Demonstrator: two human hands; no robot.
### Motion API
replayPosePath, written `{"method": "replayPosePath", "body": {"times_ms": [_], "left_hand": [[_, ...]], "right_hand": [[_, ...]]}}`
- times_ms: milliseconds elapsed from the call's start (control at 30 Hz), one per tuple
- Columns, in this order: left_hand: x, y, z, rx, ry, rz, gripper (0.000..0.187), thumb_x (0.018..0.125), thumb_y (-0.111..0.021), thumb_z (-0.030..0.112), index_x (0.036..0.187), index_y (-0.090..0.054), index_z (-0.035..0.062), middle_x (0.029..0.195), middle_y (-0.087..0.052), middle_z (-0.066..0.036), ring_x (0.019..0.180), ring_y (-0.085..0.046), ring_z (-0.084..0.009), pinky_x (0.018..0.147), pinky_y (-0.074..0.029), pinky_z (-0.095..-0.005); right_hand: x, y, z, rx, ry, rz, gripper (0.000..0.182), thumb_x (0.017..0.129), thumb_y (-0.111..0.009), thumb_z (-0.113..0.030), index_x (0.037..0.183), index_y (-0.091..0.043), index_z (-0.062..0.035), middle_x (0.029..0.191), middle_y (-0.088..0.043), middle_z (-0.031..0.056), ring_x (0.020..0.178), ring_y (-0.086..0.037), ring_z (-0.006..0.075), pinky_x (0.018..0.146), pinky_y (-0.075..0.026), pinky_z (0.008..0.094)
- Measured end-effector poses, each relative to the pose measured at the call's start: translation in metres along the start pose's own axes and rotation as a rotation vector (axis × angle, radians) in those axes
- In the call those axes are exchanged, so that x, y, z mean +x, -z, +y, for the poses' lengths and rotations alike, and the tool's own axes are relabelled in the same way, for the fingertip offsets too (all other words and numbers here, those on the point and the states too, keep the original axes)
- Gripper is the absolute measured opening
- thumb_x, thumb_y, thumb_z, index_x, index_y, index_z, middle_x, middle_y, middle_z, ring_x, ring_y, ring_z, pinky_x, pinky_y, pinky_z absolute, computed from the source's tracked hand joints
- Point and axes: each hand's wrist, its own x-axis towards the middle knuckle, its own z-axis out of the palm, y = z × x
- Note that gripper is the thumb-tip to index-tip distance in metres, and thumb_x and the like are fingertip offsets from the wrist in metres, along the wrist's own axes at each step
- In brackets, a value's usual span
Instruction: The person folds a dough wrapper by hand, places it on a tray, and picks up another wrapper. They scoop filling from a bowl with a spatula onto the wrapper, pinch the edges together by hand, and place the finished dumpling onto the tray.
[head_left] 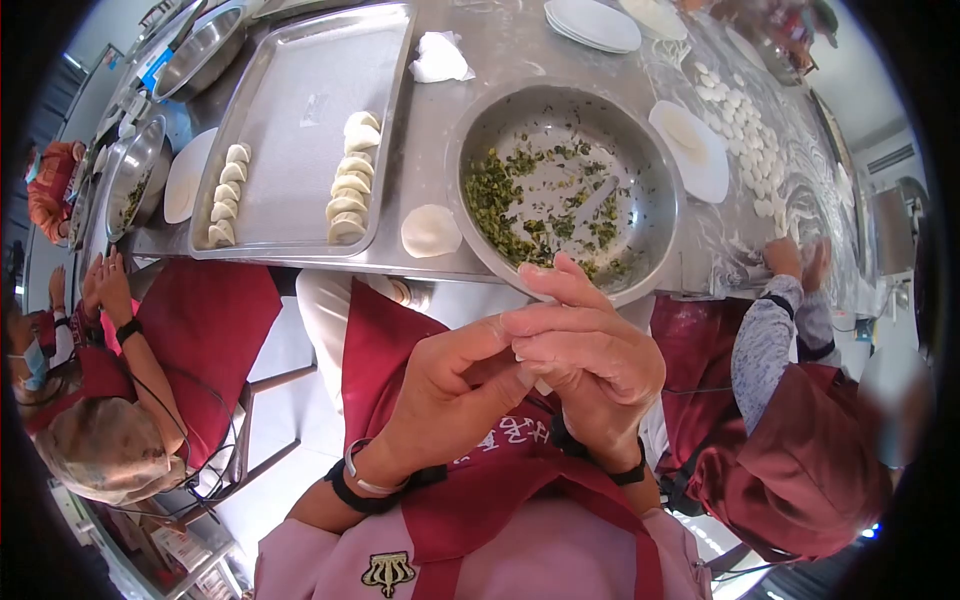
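Note:
My left hand (445, 385) and my right hand (600, 365) meet in front of my apron, just below the near rim of a large steel bowl (668, 200). Their fingers are pressed together; what lies between them, if anything, is hidden. Chopped green filling (500, 200) covers part of the bowl's bottom. Left of the bowl, a flat round dough wrapper (431, 231) lies at the table's edge. A metal tray (290, 120) farther left bears two rows of folded dumplings (349, 185).
A white cloth (440, 57) and stacked white plates (593, 25) lie at the back. Right of the bowl are a white plate (692, 150) and many dough pieces (740, 125) on flour. Co-workers stand on both sides; one person's hands (790, 258) touch the floured table.

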Motion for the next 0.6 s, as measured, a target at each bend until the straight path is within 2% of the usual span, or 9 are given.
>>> {"method": "replayPosePath", "body": {"times_ms": [67,167,267,367,467,567,600], "left_hand": [[-0.003,0.004,-0.005,0.057,-0.010,-0.014,0.033,0.094,-0.064,-0.002,0.126,-0.060,-0.0058,0.102,-0.069,-0.005,0.091,-0.063,-0.0089,0.079,-0.053,-0.0237],[-0.006,0.007,-0.012,0.063,0.034,0.054,0.037,0.092,-0.064,-0.005,0.128,-0.058,-0.0062,0.113,-0.067,-0.008,0.100,-0.064,-0.0105,0.082,-0.053,-0.0245],[0.000,-0.002,-0.005,-0.088,-0.044,0.098,0.041,0.090,-0.064,-0.006,0.131,-0.056,-0.0067,0.123,-0.063,-0.010,0.109,-0.061,-0.0120,0.087,-0.052,-0.0250],[-0.003,-0.001,-0.003,0.023,-0.028,0.101,0.047,0.090,-0.065,-0.006,0.136,-0.051,-0.0059,0.127,-0.061,-0.010,0.115,-0.059,-0.0141,0.093,-0.050,-0.0269],[-0.007,-0.002,0.006,-0.106,0.155,0.065,0.056,0.090,-0.064,-0.007,0.142,-0.043,-0.0072,0.132,-0.057,-0.012,0.121,-0.055,-0.0162,0.100,-0.047,-0.0290],[-0.005,0.001,0.001,-0.291,0.102,-0.003,0.063,0.093,-0.064,-0.001,0.148,-0.034,-0.0085,0.139,-0.051,-0.014,0.127,-0.051,-0.0181,0.104,-0.044,-0.0317],[-0.004,0.002,0.002,-0.345,0.098,-0.021,0.063,0.095,-0.063,0.002,0.148,-0.032,-0.0092,0.141,-0.049,-0.015,0.129,-0.049,-0.0189,0.106,-0.042,-0.0332]], "right_hand": [[0.001,-0.002,-0.001,-0.038,0.031,-0.017,0.034,0.078,-0.079,-0.012,0.109,-0.072,-0.0020,0.115,-0.072,0.0137,0.124,-0.059,0.0391,0.107,-0.044,0.0479],[0.010,-0.009,-0.016,-0.146,-0.133,0.031,0.031,0.078,-0.079,-0.012,0.107,-0.073,-0.0040,0.114,-0.073,0.0121,0.125,-0.059,0.0381,0.108,-0.043,0.0486],[0.011,-0.021,-0.026,-0.005,-0.315,0.206,0.027,0.078,-0.078,-0.012,0.104,-0.075,-0.0051,0.114,-0.073,0.0115,0.126,-0.059,0.0377,0.109,-0.042,0.0492],[0.001,-0.013,-0.009,-0.027,-0.120,0.095,0.029,0.078,-0.078,-0.013,0.106,-0.074,-0.0050,0.116,-0.072,0.0121,0.128,-0.057,0.0371,0.109,-0.041,0.0486],[-0.001,-0.009,-0.002,-0.080,-0.041,0.065,0.032,0.079,-0.078,-0.014,0.109,-0.073,-0.0044,0.116,-0.072,0.0126,0.131,-0.055,0.0368,0.110,-0.040,0.0479],[0.008,-0.009,-0.001,-0.208,-0.057,0.014,0.031,0.081,-0.078,-0.016,0.109,-0.073,-0.0055,0.117,-0.072,0.0122,0.134,-0.052,0.0362,0.110,-0.039,0.0500],[0.010,-0.013,-0.007,-0.166,-0.139,0.067,0.029,0.081,-0.077,-0.017,0.108,-0.073,-0.0059,0.116,-0.072,0.0119,0.134,-0.052,0.0362,0.110,-0.039,0.0508]]}}
